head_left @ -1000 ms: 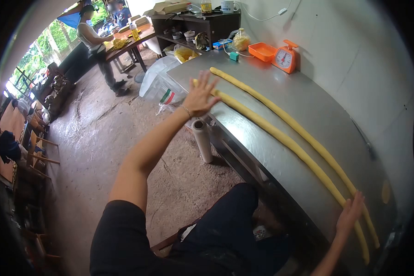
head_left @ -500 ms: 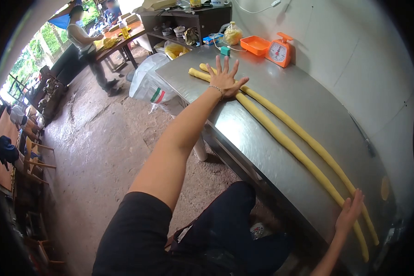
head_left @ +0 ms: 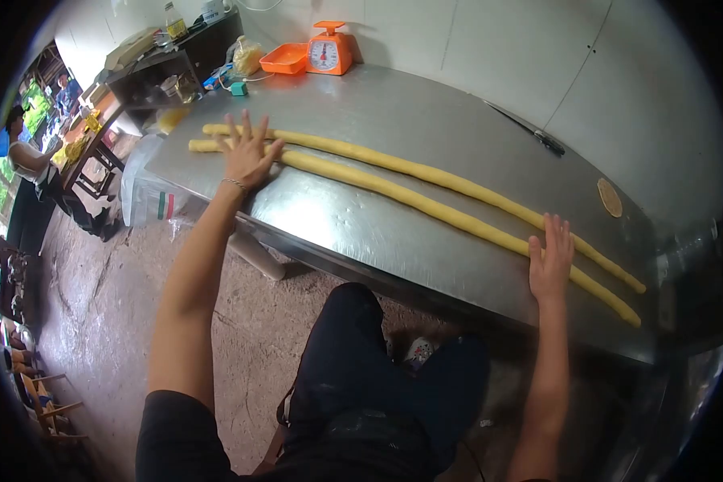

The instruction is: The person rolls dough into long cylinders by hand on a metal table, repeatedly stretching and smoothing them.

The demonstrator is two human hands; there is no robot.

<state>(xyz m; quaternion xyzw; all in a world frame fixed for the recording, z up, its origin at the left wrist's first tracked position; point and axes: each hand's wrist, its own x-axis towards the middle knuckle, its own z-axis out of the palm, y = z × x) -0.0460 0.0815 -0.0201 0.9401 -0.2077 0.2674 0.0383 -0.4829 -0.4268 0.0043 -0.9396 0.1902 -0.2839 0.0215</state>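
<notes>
Two long yellow dough ropes lie side by side along the metal table (head_left: 446, 128). My left hand (head_left: 251, 153) rests with fingers spread over the left part of the near dough rope (head_left: 402, 195), its fingertips at the far dough rope (head_left: 414, 169). Toward the other end, my right hand (head_left: 552, 261) lies flat across the near rope, fingertips reaching the far one. Both palms face down, so the contact underneath is hidden. The ropes' ends stick out beyond each hand.
At the back stand an orange scale (head_left: 326, 55), an orange tray (head_left: 283, 59) and a tied bag (head_left: 247, 58). A knife (head_left: 542, 138) and a flat round piece (head_left: 610, 198) lie along the wall side. Another person (head_left: 28, 157) stands at a far table.
My view has swung right and down, so the table appears more level. The two dough ropes lie a little farther apart at the left end. Both hands remain on them.
</notes>
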